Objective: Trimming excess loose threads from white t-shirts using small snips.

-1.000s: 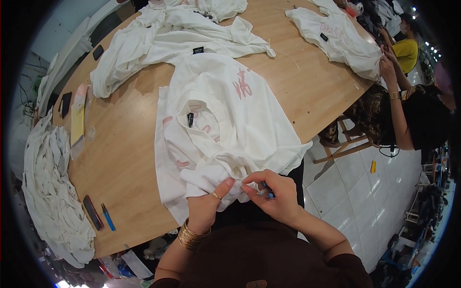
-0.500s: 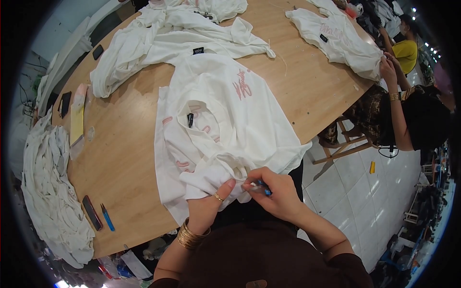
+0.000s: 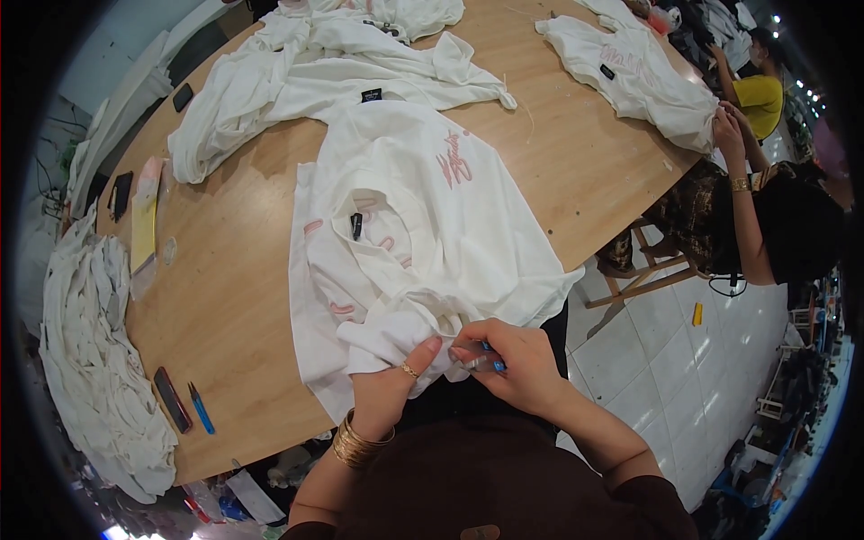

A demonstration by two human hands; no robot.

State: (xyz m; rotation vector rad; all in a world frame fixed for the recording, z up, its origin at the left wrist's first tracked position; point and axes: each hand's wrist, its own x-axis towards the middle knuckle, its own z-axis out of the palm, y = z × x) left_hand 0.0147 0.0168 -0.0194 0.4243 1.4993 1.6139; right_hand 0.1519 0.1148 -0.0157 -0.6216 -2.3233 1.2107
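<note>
The left fingers (image 3: 421,349) pinch the shirt (image 3: 486,211), thumb on top, the rest hidden under cloth. The right fingers (image 3: 477,335) curl nearly closed around a blue tool (image 3: 499,366), just beside the left thumb; whether they also grip cloth, I cannot tell. The shirt spreads ahead, its near end past the surface (image 3: 225,288) edge at the lap. Bare wood opens leftward to a white pile (image 3: 94,360) along the rim, and rightward to another shirt (image 3: 639,81).
</note>
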